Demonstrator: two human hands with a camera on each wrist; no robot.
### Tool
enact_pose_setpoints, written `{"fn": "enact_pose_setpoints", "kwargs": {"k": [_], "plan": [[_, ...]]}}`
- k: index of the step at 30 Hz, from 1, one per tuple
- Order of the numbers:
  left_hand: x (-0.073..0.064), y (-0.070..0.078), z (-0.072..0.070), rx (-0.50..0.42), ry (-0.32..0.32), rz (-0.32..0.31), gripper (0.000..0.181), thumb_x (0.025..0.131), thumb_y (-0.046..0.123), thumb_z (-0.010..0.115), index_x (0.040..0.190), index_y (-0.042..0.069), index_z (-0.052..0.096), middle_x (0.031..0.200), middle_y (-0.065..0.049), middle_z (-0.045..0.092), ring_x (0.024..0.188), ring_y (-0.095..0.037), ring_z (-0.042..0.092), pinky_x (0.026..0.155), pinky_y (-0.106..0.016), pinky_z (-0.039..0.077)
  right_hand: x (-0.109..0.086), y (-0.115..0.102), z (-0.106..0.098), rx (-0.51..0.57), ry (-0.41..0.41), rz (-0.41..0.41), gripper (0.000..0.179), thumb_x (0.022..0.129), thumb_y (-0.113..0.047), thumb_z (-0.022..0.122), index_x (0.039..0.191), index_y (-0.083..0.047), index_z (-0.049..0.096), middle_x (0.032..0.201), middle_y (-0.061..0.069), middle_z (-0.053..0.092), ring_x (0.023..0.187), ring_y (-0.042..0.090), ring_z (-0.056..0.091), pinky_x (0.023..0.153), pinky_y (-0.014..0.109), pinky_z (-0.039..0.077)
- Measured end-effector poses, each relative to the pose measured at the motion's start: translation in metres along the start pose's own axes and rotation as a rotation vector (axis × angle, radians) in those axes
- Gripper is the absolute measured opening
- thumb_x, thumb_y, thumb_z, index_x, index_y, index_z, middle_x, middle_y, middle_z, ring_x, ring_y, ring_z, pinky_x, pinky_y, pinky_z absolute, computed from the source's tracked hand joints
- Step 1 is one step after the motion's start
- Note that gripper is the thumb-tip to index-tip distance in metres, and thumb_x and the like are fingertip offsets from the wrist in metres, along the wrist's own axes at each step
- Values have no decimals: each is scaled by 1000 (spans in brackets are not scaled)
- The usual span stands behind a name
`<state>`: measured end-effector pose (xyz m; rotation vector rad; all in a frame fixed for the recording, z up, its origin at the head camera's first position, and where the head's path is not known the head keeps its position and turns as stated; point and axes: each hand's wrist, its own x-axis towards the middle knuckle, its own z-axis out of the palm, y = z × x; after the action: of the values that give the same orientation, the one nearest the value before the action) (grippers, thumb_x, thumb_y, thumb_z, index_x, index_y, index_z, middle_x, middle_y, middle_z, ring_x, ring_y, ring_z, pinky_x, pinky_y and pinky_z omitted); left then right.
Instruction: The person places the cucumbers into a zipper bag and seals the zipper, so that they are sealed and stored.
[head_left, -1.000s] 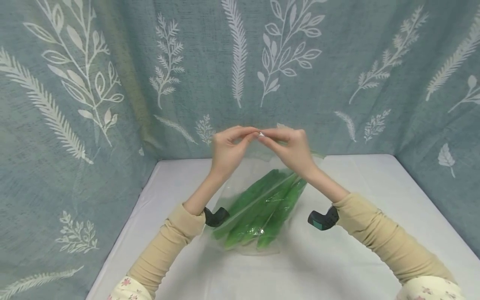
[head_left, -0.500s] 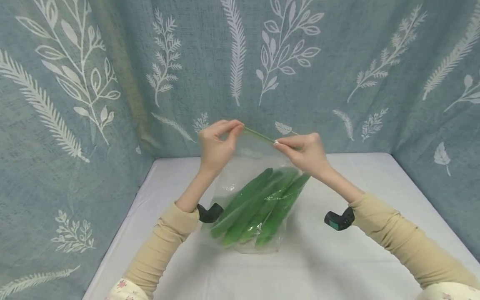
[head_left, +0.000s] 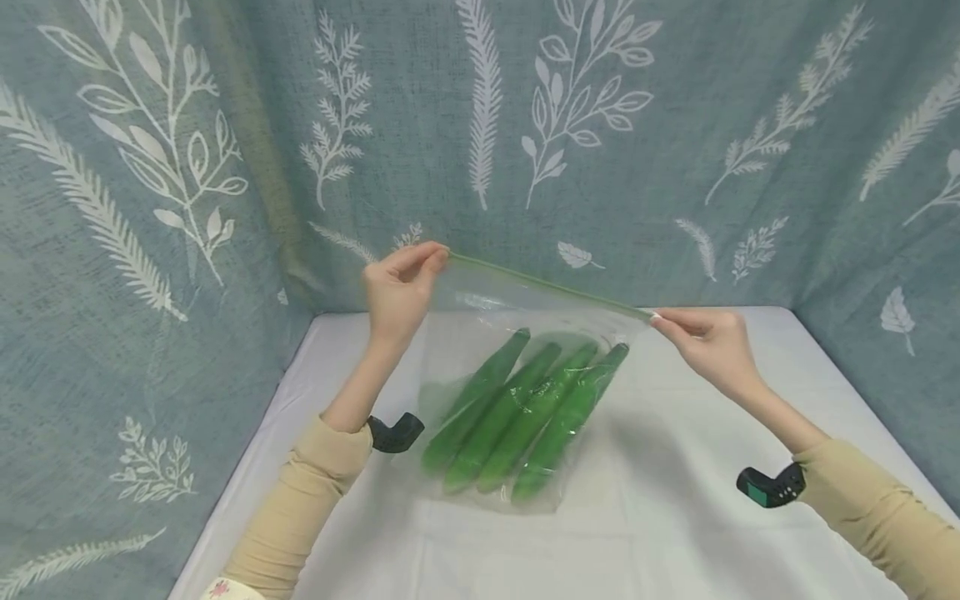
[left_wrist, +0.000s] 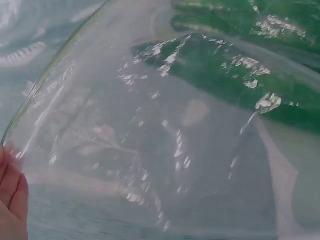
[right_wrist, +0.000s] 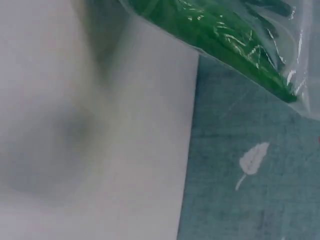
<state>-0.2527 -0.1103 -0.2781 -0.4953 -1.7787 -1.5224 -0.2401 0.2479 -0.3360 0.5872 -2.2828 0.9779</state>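
Note:
A clear zip bag (head_left: 472,287) with several long green cucumbers (head_left: 551,421) inside hangs stretched between my two hands. Its green zip strip (head_left: 551,285) runs taut and slopes down to the right. My left hand (head_left: 399,300) pinches the strip's left end between thumb and fingers; its fingertips (left_wrist: 19,195) show at the left edge of the left wrist view. At the other end, my right hand (head_left: 708,343) pinches a small white slider (head_left: 655,317) on the strip. The right wrist view shows cucumbers (right_wrist: 230,37) through the film, but not that hand's grip.
A white-covered table (head_left: 675,517) lies below the bag. Blue-green curtains (head_left: 420,108) with white leaf prints enclose the back and both sides. Dark wrist cameras (head_left: 396,433) stick out inward from each forearm.
My hands were together at the left end of the strip. The right hand has drawn the slider along to the right, the left has shifted somewhat left, and the bag's top is now spread wide.

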Motion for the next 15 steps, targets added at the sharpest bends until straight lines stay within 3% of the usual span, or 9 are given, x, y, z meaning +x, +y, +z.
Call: {"fn": "enact_pose_setpoints", "kwargs": {"k": [2,6,8,11,15], "plan": [[-2,12,-1,-44,-31,3,12,80,-5,70,88,-14,69,84,-27,70,70,6,65,71,-18,56,-7,-7,-10,52,38,38,16,84,-2,69,98,4,73,86,-2,75,78,-21,59,70,0,46],[-3,38,-6,-137,-70,13,20,80,3,74,87,-15,69,79,-6,75,68,-1,68,69,-23,58,-11,-27,-29,200,171,50,15,83,7,66,97,12,69,83,-28,68,75,-13,64,67,4,49],[-3,48,-8,-188,-72,8,19,79,7,75,85,-10,72,77,4,74,67,-4,69,69,-25,58,-9,-36,-36,328,254,14,14,82,12,64,95,16,68,82,-23,70,73,-7,67,67,7,51],[-3,58,-11,-248,-76,-30,4,81,5,74,83,7,76,75,11,73,67,-6,70,72,-26,58,-2,-50,-41,604,380,-47,13,81,18,60,92,21,65,79,-7,75,68,4,69,67,14,55],[-8,56,-14,-298,-86,-87,17,80,9,75,81,25,75,75,13,73,68,-5,69,76,-25,57,2,-68,-44,907,489,-150,10,80,20,60,88,24,64,78,12,74,64,16,71,66,21,56]]}}
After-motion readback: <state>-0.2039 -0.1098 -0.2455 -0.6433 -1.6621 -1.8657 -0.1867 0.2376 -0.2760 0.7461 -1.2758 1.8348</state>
